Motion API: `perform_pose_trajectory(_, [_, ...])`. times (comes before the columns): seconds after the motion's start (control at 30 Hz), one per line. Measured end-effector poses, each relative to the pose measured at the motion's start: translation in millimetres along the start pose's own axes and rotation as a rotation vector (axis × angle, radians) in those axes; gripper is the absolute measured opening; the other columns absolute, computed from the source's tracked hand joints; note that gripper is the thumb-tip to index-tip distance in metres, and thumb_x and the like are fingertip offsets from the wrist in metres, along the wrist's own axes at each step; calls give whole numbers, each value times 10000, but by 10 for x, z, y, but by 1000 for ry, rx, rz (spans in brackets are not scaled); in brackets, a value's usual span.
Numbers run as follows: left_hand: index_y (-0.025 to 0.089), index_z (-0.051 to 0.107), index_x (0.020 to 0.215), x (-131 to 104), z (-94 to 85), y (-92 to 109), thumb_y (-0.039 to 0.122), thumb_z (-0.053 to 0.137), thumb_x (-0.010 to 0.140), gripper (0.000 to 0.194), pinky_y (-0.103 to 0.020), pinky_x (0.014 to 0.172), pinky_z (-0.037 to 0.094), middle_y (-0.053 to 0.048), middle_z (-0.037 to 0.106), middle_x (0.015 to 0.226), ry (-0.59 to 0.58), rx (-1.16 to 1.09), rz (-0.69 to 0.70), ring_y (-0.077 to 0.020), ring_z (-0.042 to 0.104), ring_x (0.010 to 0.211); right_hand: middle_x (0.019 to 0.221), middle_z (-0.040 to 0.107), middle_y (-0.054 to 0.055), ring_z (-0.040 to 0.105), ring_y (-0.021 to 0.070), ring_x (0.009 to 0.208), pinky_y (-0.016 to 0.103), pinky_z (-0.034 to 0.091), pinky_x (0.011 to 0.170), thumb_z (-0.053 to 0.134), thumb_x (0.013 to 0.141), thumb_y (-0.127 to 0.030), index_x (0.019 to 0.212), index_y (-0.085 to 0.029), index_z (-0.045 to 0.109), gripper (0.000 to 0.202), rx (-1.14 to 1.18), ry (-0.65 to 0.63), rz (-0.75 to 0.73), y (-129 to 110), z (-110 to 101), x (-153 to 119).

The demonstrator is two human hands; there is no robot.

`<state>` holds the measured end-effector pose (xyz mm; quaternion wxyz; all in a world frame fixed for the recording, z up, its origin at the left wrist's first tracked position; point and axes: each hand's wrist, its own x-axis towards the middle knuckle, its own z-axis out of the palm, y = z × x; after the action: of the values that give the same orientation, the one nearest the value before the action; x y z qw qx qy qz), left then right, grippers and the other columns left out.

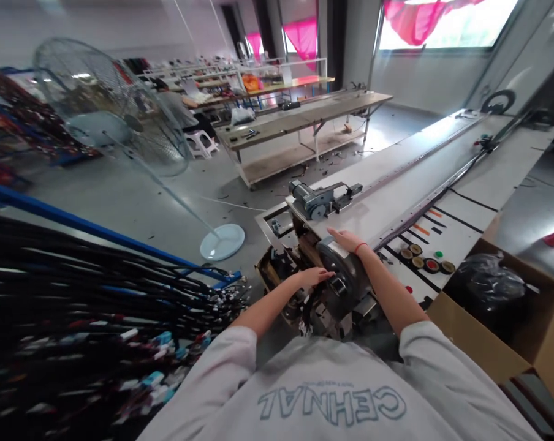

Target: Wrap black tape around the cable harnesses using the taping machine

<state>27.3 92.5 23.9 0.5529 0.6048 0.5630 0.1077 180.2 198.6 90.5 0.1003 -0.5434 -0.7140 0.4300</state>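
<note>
A large dark round reel [353, 278] stands upright at the near end of a long workbench, close in front of my body. My right hand [345, 239] lies over its upper edge, fingers stretched out toward the bench. From the left, my left hand [314, 277] reaches to the reel's face near a shiny hub [337, 285]. Its fingers are close together, and anything between them is too small to make out. Below the hub hang dark strands [307, 312] with pale ends. Just beyond the reel, a grey motor unit [311, 199] is mounted on the bench end.
The long white bench [415, 165] runs away to the right, with several small rolls [417, 262] on it. A cardboard box [481, 334] holding a dark plastic bag stands right. On the left are a standing fan [155, 177] and a blue rack [75, 223] of black cables. A seated person [171, 104] is farther back.
</note>
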Motion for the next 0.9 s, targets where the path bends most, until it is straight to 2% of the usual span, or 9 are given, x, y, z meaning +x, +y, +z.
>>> perform_pose_trajectory(0.1, [200, 534, 547, -15, 53, 70, 589, 552, 809, 469, -258, 509, 390, -8, 539, 519, -6, 179, -4, -149, 517, 488, 878, 685, 102, 603, 260, 958, 368, 422, 936, 318, 862, -741, 826, -159, 685, 688, 106, 84, -166, 177, -7, -235])
perform_pose_trajectory(0.2, [186, 594, 625, -63, 208, 119, 545, 586, 812, 405, -289, 621, 448, -52, 619, 611, 122, 399, 49, -218, 623, 646, 999, 692, 84, 600, 247, 1015, 373, 424, 960, 244, 903, -647, 984, -175, 688, 653, 301, 308, -284, 610, 110, -633])
perform_pose_trajectory(0.33, [160, 653, 801, -157, 292, 203, 450, 664, 792, 290, -395, 760, 480, -155, 686, 822, 287, 655, 29, -342, 665, 879, 968, 666, 145, 611, 303, 1014, 439, 451, 928, 376, 892, -473, 955, -171, 675, 430, 41, 579, 116, 1293, 417, -1093])
perform_pose_trajectory(0.43, [160, 649, 773, -237, 27, 315, 423, 671, 791, 264, -429, 779, 474, -172, 682, 844, 315, 692, 29, -368, 666, 888, 1108, 611, 217, 588, 349, 1106, 477, 448, 935, 589, 769, -271, 1088, -129, 638, 353, -294, 622, 386, 1618, 502, -1275])
perform_pose_trajectory(0.5, [177, 646, 744, -286, -234, 377, 446, 662, 792, 273, -400, 777, 475, -148, 685, 836, 327, 722, 49, -343, 667, 887, 1045, 631, 216, 621, 356, 1049, 478, 475, 891, 636, 713, -216, 1036, -119, 642, 338, -281, 534, 500, 1703, 445, -1371])
perform_pose_trajectory(0.6, [197, 652, 744, -312, -518, 374, 477, 641, 803, 286, -329, 752, 473, -114, 697, 825, 320, 779, 70, -289, 667, 876, 827, 668, 141, 664, 334, 883, 478, 504, 823, 667, 663, -240, 811, -156, 639, 172, 57, 348, 506, 1672, 328, -1603])
perform_pose_trajectory(0.73, [193, 685, 879, -300, -582, 214, 418, 614, 838, 240, -281, 719, 469, -110, 720, 908, 292, 724, 95, -256, 666, 870, 948, 694, 102, 662, 264, 911, 423, 504, 877, 718, 670, -414, 916, -183, 630, 349, 578, 99, 123, 1286, 462, -1975])
perform_pose_trajectory(0.83, [172, 683, 961, -323, -553, 132, 385, 554, 884, 260, -267, 722, 471, -111, 725, 970, 257, 695, 119, -236, 662, 875, 1067, 679, 124, 660, 265, 956, 429, 498, 887, 635, 689, -714, 975, -195, 619, 593, 967, -459, -118, 759, 771, -1911])
perform_pose_trajectory(0.9, [157, 675, 994, -348, -542, 137, 384, 522, 904, 288, -271, 743, 474, -119, 722, 980, 254, 709, 130, -235, 660, 886, 1008, 686, 145, 671, 270, 924, 415, 519, 820, 381, 745, -860, 910, -178, 614, 739, 1079, -802, -43, 432, 983, -1656])
